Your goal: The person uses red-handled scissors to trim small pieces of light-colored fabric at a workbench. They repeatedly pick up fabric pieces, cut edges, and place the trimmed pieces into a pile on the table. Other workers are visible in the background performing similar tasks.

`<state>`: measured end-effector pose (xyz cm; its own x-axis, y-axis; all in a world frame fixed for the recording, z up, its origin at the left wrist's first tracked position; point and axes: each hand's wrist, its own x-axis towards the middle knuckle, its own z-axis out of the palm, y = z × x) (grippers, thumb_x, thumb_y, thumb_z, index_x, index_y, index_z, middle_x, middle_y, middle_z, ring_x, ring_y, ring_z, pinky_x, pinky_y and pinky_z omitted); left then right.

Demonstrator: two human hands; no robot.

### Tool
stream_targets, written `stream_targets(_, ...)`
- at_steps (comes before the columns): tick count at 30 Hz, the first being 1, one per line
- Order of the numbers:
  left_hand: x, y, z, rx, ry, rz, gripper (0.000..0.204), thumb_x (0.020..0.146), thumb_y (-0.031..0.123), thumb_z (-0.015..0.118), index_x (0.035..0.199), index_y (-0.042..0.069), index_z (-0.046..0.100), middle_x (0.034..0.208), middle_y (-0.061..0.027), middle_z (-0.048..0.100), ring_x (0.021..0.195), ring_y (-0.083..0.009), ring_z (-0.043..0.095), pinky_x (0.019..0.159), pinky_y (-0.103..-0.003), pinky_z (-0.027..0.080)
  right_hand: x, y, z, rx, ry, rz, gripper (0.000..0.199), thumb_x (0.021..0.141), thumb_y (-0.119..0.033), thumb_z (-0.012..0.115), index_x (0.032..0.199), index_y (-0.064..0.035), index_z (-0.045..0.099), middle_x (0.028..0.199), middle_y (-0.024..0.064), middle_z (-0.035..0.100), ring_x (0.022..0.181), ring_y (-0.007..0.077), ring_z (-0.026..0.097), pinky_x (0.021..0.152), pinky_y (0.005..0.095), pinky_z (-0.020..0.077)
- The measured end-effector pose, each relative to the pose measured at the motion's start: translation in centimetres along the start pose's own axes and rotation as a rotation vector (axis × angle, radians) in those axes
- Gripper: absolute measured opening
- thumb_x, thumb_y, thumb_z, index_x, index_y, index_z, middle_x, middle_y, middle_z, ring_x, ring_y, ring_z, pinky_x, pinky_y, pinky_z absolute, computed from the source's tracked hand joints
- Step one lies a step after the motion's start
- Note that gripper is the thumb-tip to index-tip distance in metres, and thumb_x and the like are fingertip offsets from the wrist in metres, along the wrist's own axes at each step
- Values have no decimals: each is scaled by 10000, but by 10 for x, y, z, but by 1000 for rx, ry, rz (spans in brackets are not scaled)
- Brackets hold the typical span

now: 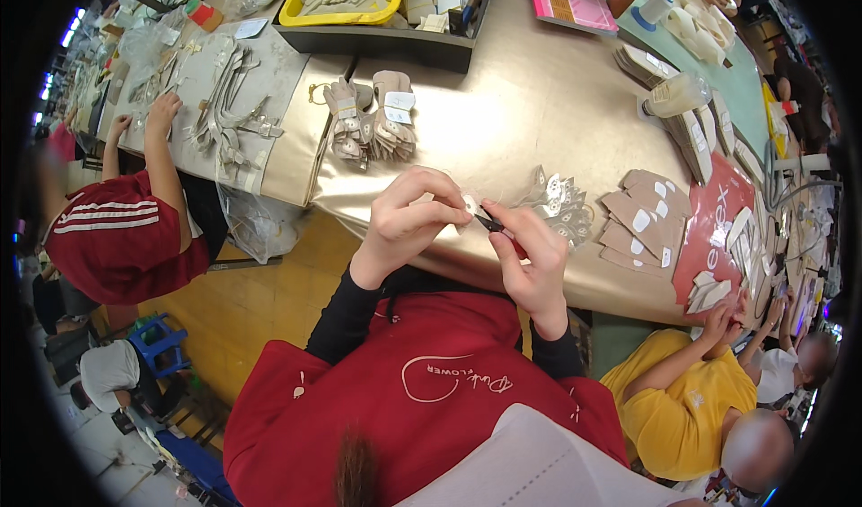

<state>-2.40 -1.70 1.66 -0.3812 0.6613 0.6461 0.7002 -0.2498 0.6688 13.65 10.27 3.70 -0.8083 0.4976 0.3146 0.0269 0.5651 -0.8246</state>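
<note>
My left hand [409,218] is closed, pinching a small pale piece [470,205] with a dark spot on it between thumb and fingertips. Against that piece, my right hand [532,260] holds a small black hand tool [489,222], its tip at the piece's edge; the fingers partly hide it, so its exact kind does not show. Both hands are raised at the near edge of the gold-covered table [503,121]. Just beyond the right hand lies a fanned heap of grey-and-white cut pieces [558,203]. Banded bundles of beige pieces [393,116] sit beyond the left hand.
Flat taupe pieces [642,218] with white patches lie to the right, beside a red sheet [718,211]. A clear bottle [678,96] stands farther back. At the far side is a black tray [377,47] with a yellow bin [346,11]. Co-workers sit left and right.
</note>
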Motion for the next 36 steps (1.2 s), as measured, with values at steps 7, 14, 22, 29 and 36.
stream_targets(7,-2,0,0,22,-16,14,201,630,-20,772,789,94,723,862,-22,654,833,-222,648,706,-331,524,0,7,4,-104,30,-146,367,775,8,671,1109,-124,747,757,54,625,543,196,576,494,316,443)
stream_targets(14,-3,2,-4,27,-63,29,188,652,-7,758,805,96,721,861,-17,649,821,-218,636,687,-330,527,0,7,3,-78,28,-105,295,797,14,659,1057,-100,741,772,65,639,562,208,591,497,320,444)
stream_targets(22,-1,2,-2,166,-59,126,195,619,-14,791,772,87,727,831,-11,633,799,-208,633,663,-317,520,0,0,4,23,44,-5,308,823,19,661,1103,-90,728,808,69,649,583,198,598,517,309,459)
stream_targets(29,-5,1,3,215,-21,162,188,629,-14,791,778,87,736,827,-10,626,791,-203,628,640,-313,514,-5,4,15,4,52,56,357,832,20,668,1158,-112,727,812,54,633,591,167,589,525,287,457)
stream_targets(36,-4,2,6,240,-3,135,181,626,-16,786,777,73,740,831,-26,636,777,-209,635,634,-313,520,-7,4,22,-77,117,54,360,831,17,677,1165,-111,722,833,65,622,608,178,589,545,298,461)
